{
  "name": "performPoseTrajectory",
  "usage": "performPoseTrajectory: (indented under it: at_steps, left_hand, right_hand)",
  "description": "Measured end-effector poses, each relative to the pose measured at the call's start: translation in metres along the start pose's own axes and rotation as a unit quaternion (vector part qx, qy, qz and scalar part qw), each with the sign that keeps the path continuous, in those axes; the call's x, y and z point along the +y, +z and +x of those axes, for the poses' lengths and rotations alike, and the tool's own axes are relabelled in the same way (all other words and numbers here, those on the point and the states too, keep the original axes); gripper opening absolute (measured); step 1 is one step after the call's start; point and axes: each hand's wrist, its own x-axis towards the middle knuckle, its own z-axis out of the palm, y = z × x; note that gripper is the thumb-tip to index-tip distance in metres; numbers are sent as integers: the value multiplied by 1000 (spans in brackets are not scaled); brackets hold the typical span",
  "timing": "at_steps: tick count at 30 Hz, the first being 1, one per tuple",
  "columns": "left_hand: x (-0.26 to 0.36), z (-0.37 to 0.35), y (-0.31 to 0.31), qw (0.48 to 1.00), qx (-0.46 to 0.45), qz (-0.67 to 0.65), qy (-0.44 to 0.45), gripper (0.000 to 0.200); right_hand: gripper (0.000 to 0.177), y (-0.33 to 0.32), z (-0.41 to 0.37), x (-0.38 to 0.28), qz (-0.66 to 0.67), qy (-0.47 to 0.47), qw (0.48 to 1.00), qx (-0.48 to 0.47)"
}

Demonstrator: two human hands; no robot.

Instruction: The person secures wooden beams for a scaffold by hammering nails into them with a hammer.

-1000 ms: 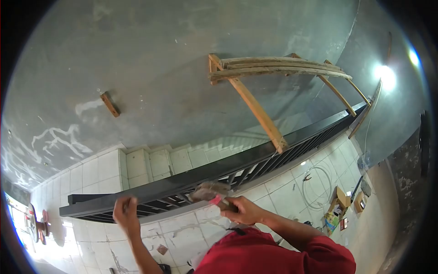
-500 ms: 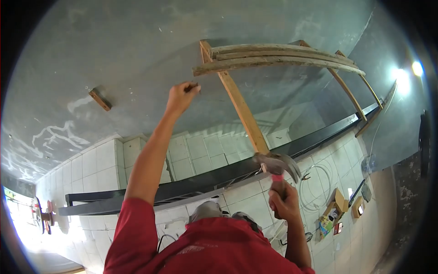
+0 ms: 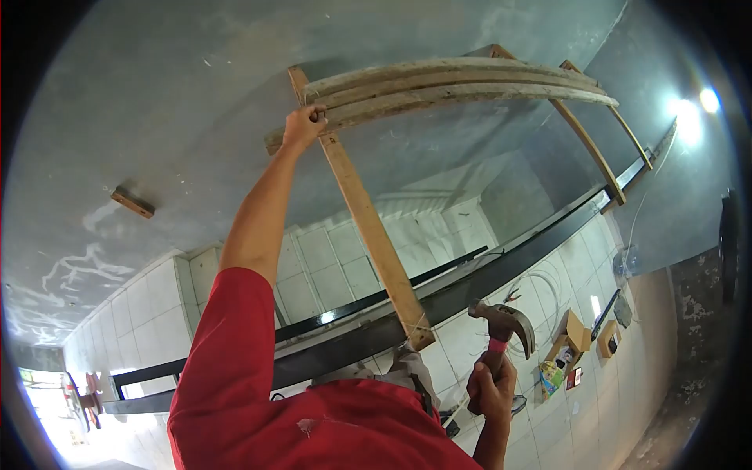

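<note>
My left hand (image 3: 304, 125) is raised to a wooden frame on the grey wall, its fingers pinched on a small nail against the curved planks (image 3: 470, 78) where they meet a slanted batten (image 3: 368, 227). The nail itself is hardly visible. Lower right, my right hand (image 3: 490, 389) grips the pink-banded handle of a claw hammer (image 3: 505, 323), whose steel head is held up beside the batten's lower end. My red sleeves fill the bottom of the view.
A dark metal railing (image 3: 501, 270) runs across under the frame, over a white tiled floor. A small wood block (image 3: 131, 202) is fixed to the wall at left. Cardboard boxes (image 3: 576, 345) and a coil of white cable (image 3: 540, 286) lie below. A bright lamp (image 3: 693, 106) glares at right.
My left hand has risen from near the railing up to the plank joint. My right hand with the hammer has moved right and lower, and my view has shifted.
</note>
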Motion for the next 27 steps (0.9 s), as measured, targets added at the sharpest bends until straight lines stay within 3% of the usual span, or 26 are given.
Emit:
performPoseTrajectory:
  at_steps: [5,12,15,17,24,27]
  left_hand:
    - [-5,-4,13,997,22,54,47,23]
    - [-25,6,28,996,29,81,11,20]
    - [-32,13,30,995,26,87,44,20]
    - [-25,13,27,970,32,200,131,21]
    - [-22,6,19,970,7,212,118,21]
    - [-22,5,23,981,8,175,83,21]
  right_hand:
    - [7,-21,51,-12,30,52,997,-53]
    - [11,-44,109,-26,19,49,992,-115]
    - [8,-48,124,-26,35,73,991,-108]
    - [8,-48,129,-25,45,84,990,-103]
    - [15,-46,136,-17,53,85,989,-107]
    - [9,-46,137,-13,71,103,986,-110]
